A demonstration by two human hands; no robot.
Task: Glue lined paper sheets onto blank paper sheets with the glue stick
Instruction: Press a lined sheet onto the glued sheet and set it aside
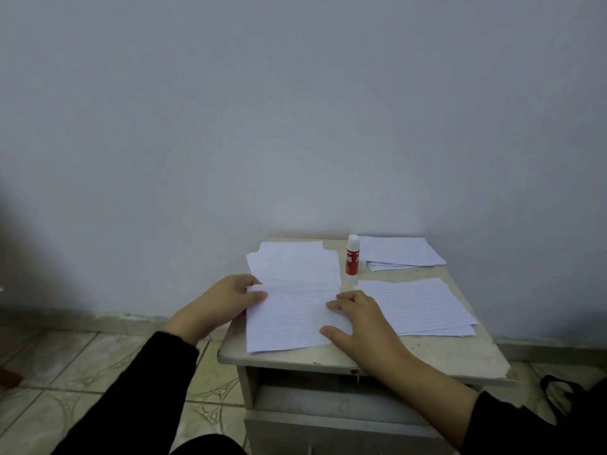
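Left hand: the left hand [226,298] rests at the left edge of the lined sheet [289,318], thumb on top of the paper near its far left corner, the other fingers curled at or under the edge, so it seems to pinch the sheet there
Right hand: the right hand [358,318] lies flat on the right part of the same lined sheet, fingers straight and spread, pressing it down, gripping nothing
Lined sheet: at the front left of the small table [427,353], its near left corner reaching the table's edge
Blank sheets: a loose stack of blank sheets [295,261] lies just behind the lined sheet, which overlaps its near edge
Glue stick: the glue stick [352,257] stands upright, white cap on, red label, between the blank sheets and the far right pile, untouched by either hand
Other lined sheets: a stack of lined sheets [417,303] at the right, just beside the right hand
Far pile: a pile of paper [400,254] at the far right corner, against the wall [295,110]
Sleeves: both forearms wear black sleeves [138,389]
Floor: patterned tile floor [82,362] to the left of the table
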